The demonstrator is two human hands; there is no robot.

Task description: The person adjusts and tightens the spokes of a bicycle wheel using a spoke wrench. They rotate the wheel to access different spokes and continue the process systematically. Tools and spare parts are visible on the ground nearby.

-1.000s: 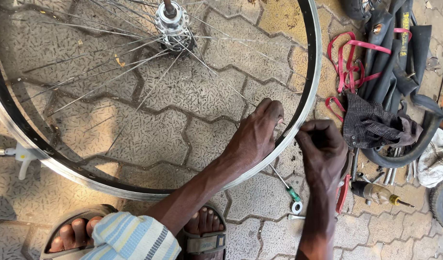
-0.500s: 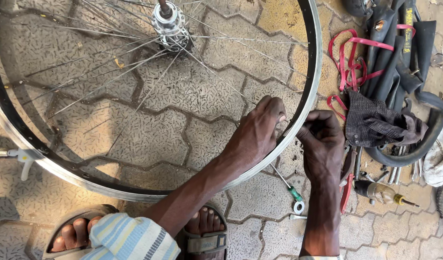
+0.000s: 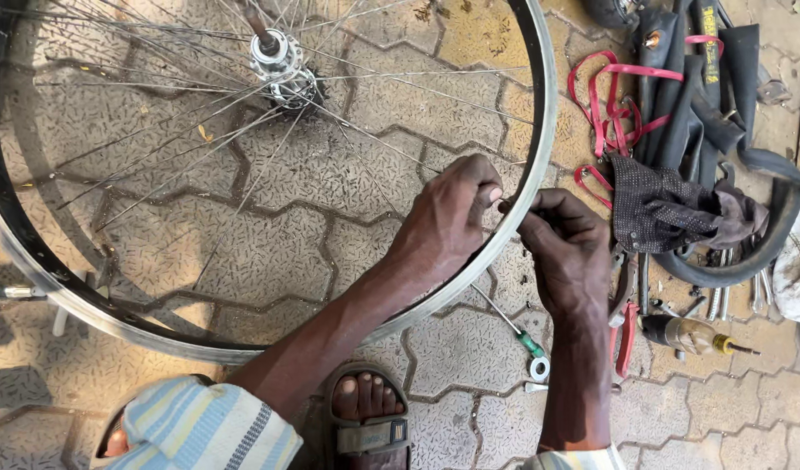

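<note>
A bicycle wheel stands on the paving, its silver rim (image 3: 539, 130) arcing around the hub (image 3: 278, 65) and thin spokes (image 3: 374, 139). My left hand (image 3: 448, 218) reaches inside the rim and pinches a spoke end right at the rim's inner face. My right hand (image 3: 569, 252) is outside the rim. Its fingertips are closed on something small against the rim, opposite the left fingers. What it pinches is too small to make out.
A green-handled screwdriver (image 3: 515, 329) and a metal ring (image 3: 539, 368) lie below the rim. Red-handled pliers (image 3: 626, 335), a small oil bottle (image 3: 682, 333), a dark cloth (image 3: 669, 209), black inner tubes (image 3: 722, 104) and red straps (image 3: 609, 104) lie right. My sandalled foot (image 3: 374, 418) is below.
My right hand has moved in toward the rim until its fingertips meet the left hand's fingers. The left hand stays at the same spoke.
</note>
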